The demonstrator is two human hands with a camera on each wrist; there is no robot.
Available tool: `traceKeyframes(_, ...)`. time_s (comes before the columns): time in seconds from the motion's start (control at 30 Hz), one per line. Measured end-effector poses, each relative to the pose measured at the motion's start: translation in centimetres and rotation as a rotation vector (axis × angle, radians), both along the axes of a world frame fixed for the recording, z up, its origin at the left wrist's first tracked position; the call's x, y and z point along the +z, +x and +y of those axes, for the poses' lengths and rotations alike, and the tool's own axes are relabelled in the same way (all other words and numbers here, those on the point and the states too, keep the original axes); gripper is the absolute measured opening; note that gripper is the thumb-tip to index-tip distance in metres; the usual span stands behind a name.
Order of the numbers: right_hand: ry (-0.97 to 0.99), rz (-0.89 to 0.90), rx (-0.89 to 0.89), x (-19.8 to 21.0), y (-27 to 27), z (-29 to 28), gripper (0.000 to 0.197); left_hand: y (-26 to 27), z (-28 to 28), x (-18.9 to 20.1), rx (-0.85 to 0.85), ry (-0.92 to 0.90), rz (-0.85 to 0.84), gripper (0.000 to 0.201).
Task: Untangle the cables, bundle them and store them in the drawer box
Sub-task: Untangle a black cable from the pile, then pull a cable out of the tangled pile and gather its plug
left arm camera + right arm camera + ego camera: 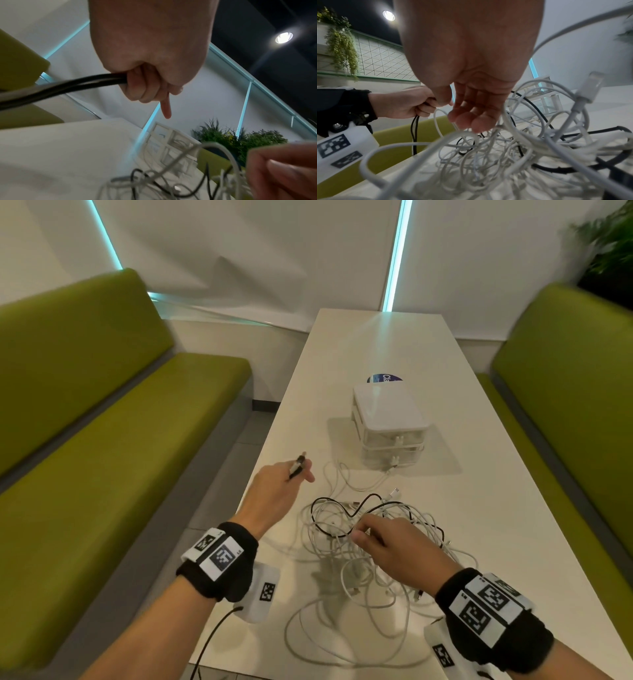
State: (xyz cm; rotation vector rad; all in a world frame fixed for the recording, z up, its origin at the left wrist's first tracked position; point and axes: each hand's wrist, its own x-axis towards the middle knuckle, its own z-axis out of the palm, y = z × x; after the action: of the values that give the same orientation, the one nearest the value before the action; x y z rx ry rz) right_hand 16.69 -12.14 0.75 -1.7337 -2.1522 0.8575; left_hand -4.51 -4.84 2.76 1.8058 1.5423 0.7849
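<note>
A tangle of white cables (363,563) with a black cable (346,510) looped through it lies on the white table (376,344). My left hand (303,470) is raised at the table's left edge and grips the plug end of the black cable (68,84), which is doubled in the fist, with the index finger sticking out. My right hand (358,534) sits on top of the tangle and pinches a white cable (436,119) between thumb and fingers. The white two-drawer box (388,412) stands beyond the cables with both drawers closed.
Green benches run along the left (102,405) and right (565,371) of the narrow table. A round blue sticker (382,378) shows behind the box. A white connector (592,86) sticks up from the pile. A plant (609,244) stands at the far right.
</note>
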Motion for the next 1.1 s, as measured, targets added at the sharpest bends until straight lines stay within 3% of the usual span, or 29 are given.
traceKeyframes(0.13, 0.031, -0.017, -0.008, -0.5, 0.2, 0.1, 0.019, 2.2, 0.2, -2.2, -0.154, -0.072, 0.195, 0.04)
traceKeyframes(0.27, 0.044, -0.004, -0.028, -0.9, 0.3, 0.2, 0.014, 3.3, 0.4, -4.3, -0.244, -0.058, 0.381, 0.021)
traceKeyframes(0.4, 0.046, -0.007, -0.029, -1.0, 0.4, 0.2, 0.014, 3.8, 0.2, -5.8, -0.369, -0.068, 0.518, 0.028)
traceKeyframes(0.57, 0.022, -0.017, -0.027, -0.8, 0.4, 0.0, 0.015, 3.6, 0.2, -6.2, -0.333, -0.095, 0.569, 0.035)
traceKeyframes(0.77, 0.011, -0.055, -0.017, -0.4, 0.3, -0.3, 0.017, 2.4, 0.5, -5.7, -0.451, -0.14, 0.49, 0.038)
traceKeyframes(0.93, 0.002, -0.064, -0.013, -0.3, 0.2, -0.5, 0.02, 1.9, 0.2, -5.4, -0.468, -0.108, 0.551, 0.022)
traceKeyframes(1.1, 0.046, -0.013, -0.062, 0.4, 0.2, -0.3, 0.027, 0.9, 0.8, -2.7, -0.376, -0.143, 0.284, 0.027)
